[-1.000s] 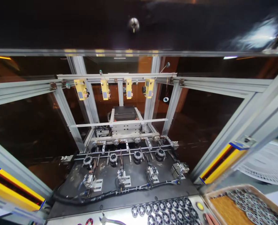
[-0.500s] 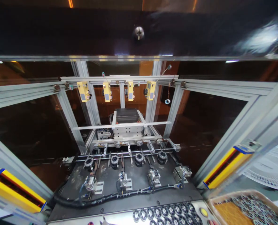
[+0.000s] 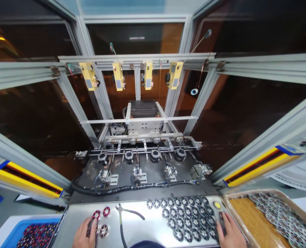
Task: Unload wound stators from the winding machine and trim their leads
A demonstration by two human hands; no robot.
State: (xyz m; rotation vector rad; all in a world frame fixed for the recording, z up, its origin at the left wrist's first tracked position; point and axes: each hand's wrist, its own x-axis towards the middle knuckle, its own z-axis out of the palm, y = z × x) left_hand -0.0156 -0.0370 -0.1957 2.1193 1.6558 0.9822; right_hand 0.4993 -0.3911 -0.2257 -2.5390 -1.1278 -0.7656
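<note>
My left hand rests at the near left of the steel plate, its fingers curled round a small dark thing I cannot make out. Three round red-wound parts lie just beyond and beside it. My right hand lies flat at the plate's right end with fingers spread, holding nothing. Its fingertips sit by a dark button, below a yellow button. Several round silver parts lie in rows between the hands, close to the right one.
Pliers lie mid-plate. Behind the plate, a dark machine bed carries several round fixtures inside an aluminium frame with yellow sensors. A blue bin of red-wound parts sits left. A brown tray of silver rings sits right.
The view has tipped down, so the steel plate, the blue bin and both hands now show. The right hand, only a sliver at the bottom edge earlier, is now on the plate.
</note>
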